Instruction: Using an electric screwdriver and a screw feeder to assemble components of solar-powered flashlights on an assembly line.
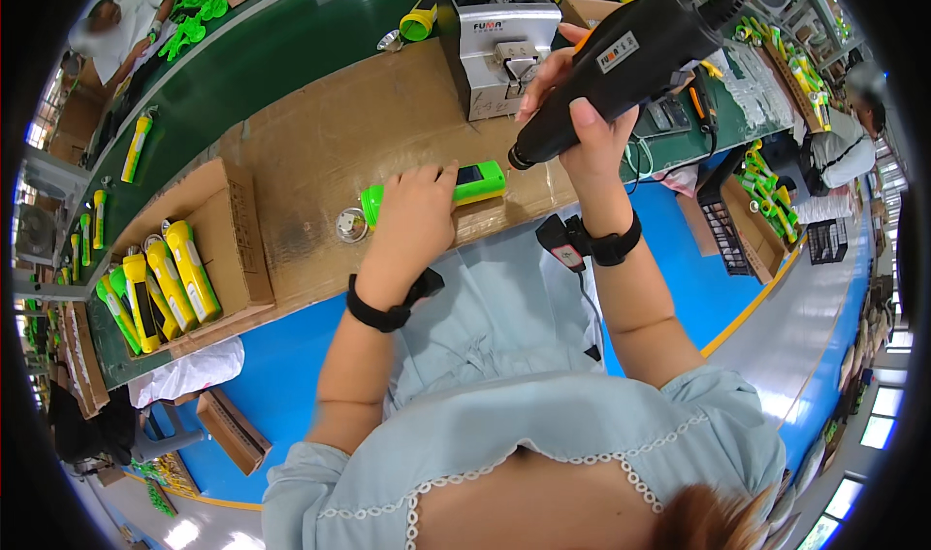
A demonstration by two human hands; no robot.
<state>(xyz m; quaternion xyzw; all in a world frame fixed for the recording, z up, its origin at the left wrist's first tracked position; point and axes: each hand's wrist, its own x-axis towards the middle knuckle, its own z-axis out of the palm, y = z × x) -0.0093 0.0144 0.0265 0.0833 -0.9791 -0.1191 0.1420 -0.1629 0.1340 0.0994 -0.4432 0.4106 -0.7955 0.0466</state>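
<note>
My right hand (599, 143) is wrapped round a black electric screwdriver (621, 65), its tip angled down and left above the bench. Beneath my left hand (415, 210) lies a green and yellow flashlight (482, 183) with a dark panel on top. The left fingers curl over its body and hold it against the cardboard sheet (310, 152). The screwdriver's tip stays apart from the flashlight. Beside the flashlight's green head end sits a small round reflector piece (350, 225) on the cardboard. Each wrist wears a black strap.
A silver screw feeder (480, 41) stands behind my hands. At left, a cardboard box (228, 230) holds several flashlights. More flashlights lie along the green conveyor (291, 36). A black crate (727, 210) is at right. A cable hangs beside my right forearm. Other people sit farther off.
</note>
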